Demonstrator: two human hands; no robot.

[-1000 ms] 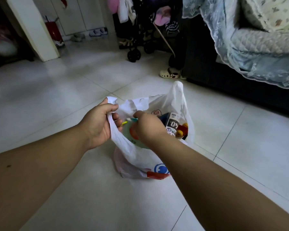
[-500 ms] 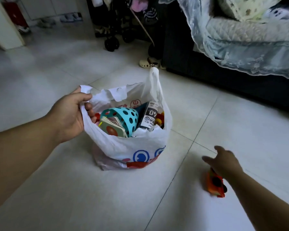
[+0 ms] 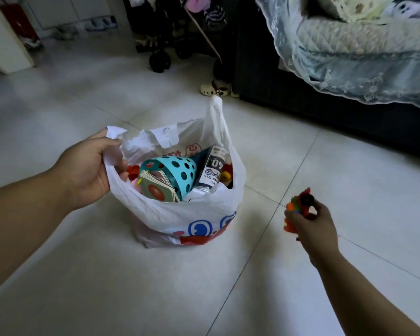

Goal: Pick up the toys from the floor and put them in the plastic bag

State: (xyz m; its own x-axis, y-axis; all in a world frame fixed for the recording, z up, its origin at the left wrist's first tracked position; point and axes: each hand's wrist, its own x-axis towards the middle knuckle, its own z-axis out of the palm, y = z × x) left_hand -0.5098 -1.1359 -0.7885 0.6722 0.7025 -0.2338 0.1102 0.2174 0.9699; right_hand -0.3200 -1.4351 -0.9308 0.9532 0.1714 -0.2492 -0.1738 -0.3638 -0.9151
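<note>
Left hand (image 3: 87, 173) grips plastic bag (image 3: 192, 212) rim; right hand (image 3: 313, 226) clutches orange toy (image 3: 298, 207) beside bag.

- The bottle (image 3: 212, 170) standing in the plastic bag (image 3: 180, 214) has a dark label with a large white "40". The smaller print on the white part of the label is too fine to read.
- The red and blue printing on the bag's wall is creased and illegible.
</note>
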